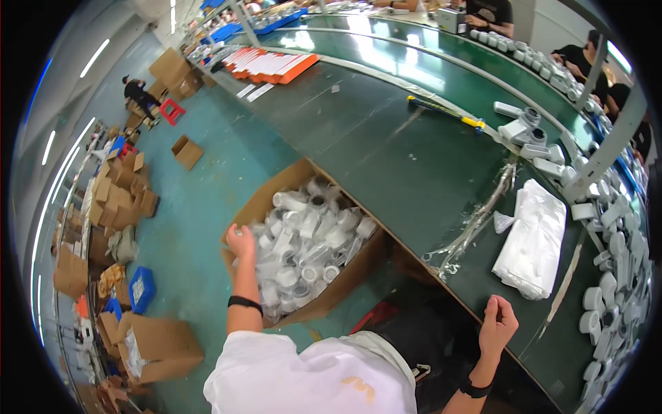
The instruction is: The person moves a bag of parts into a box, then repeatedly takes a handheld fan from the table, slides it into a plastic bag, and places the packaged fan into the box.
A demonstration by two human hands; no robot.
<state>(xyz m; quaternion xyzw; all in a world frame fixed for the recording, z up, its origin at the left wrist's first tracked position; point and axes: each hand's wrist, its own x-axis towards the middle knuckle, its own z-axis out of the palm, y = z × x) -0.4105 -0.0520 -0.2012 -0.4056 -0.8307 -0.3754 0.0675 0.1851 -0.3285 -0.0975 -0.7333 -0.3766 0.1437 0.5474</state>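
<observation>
As bagged white parts [296, 238] fill a carton [355, 277] left of the bench [386, 165], left hand [241, 241] hangs at its left rim, grip unclear, right hand [498, 326] near folded white plastic [534, 238], fingers curled narrow

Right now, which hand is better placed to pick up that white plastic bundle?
Probably the right hand: it's by the edge of the table, close to the white plastic bundle. The left hand is farther away, by the rim of the cardboard box.
</observation>
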